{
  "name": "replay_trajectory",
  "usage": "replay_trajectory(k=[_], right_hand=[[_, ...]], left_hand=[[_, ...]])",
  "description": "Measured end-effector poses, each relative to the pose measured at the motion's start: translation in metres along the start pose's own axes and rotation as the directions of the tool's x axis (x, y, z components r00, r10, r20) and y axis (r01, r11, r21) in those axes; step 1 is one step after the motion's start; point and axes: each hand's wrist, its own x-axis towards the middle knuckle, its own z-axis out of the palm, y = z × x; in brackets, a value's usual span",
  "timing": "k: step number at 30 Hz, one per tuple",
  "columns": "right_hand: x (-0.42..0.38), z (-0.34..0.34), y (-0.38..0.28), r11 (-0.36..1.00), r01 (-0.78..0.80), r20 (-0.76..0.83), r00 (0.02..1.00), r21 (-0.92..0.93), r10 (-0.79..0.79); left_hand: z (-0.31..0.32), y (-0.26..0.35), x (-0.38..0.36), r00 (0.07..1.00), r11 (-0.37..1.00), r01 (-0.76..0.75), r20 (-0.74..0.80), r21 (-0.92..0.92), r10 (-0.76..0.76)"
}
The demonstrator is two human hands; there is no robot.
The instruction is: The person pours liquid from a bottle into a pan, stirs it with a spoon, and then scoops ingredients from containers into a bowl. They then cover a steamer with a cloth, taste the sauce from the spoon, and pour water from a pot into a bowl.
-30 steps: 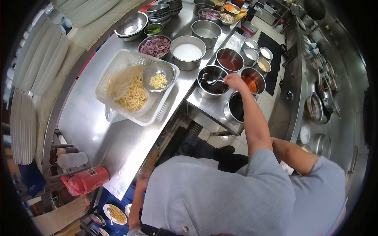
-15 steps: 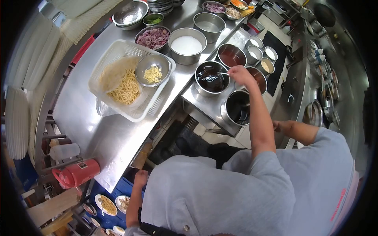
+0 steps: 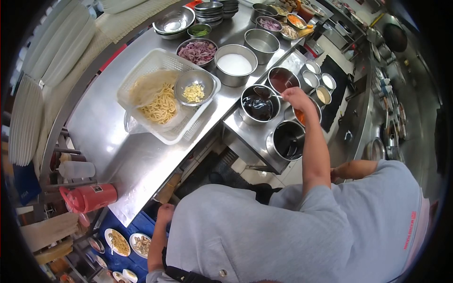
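Observation:
My right hand (image 3: 297, 100) is closed on the handle of a ladle (image 3: 264, 92), whose bowl is over a pot of dark sauce (image 3: 258, 107). Behind the ladle stands a pot of reddish-brown sauce (image 3: 283, 78). An orange-red pot (image 3: 300, 116) shows partly behind my wrist, and another dark pot (image 3: 287, 141) sits nearer. My left hand (image 3: 165, 213) is low by the counter's end, fingers curled; whether it holds anything is hidden.
On the steel counter (image 3: 101, 134) are a white basket (image 3: 127, 89) with noodles and a bowl of chopped garlic (image 3: 194, 88), chopped onions (image 3: 197, 52) and a white-filled pot (image 3: 236, 64). A co-worker's arm (image 3: 356, 170) is at right. Plates of food (image 3: 118, 242) lie below left.
The view has shifted, moving the counter and pots slightly right in the frame. The ladle's bowl now shows more clearly at the pot's upper edge, still in my right hand.

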Motion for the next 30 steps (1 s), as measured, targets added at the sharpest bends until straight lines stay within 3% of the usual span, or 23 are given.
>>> replay_trajectory(k=[5,8,12,17,21,30], right_hand=[[0.006,-0.001,0.005,1.000,-0.008,0.027,1.000,-0.025,0.009],[0.001,-0.001,-0.001,1.000,-0.002,0.016,1.000,-0.030,0.002],[-0.001,-0.001,0.000,0.999,0.021,0.005,1.000,-0.034,-0.021],[-0.001,0.001,0.004,0.998,0.036,0.000,0.999,-0.057,-0.036],[-0.004,0.002,0.002,0.997,0.039,0.000,0.999,-0.060,-0.039],[-0.004,0.006,0.002,1.000,0.014,-0.001,1.000,-0.028,-0.014]], left_hand=[[-0.006,0.004,-0.008,0.994,0.993,0.109,0.012,-0.054,-0.108],[-0.004,-0.008,-0.006,0.999,0.998,0.044,-0.010,0.055,-0.043],[-0.001,-0.021,-0.006,0.998,0.997,0.058,0.008,0.048,-0.058],[-0.005,-0.013,-0.017,0.994,0.988,0.107,0.013,-0.112,-0.107],[0.001,-0.032,-0.012,0.999,0.993,0.017,-0.045,-0.113,-0.023],[-0.010,-0.012,-0.029,0.991,0.975,0.133,0.012,-0.179,-0.133]])
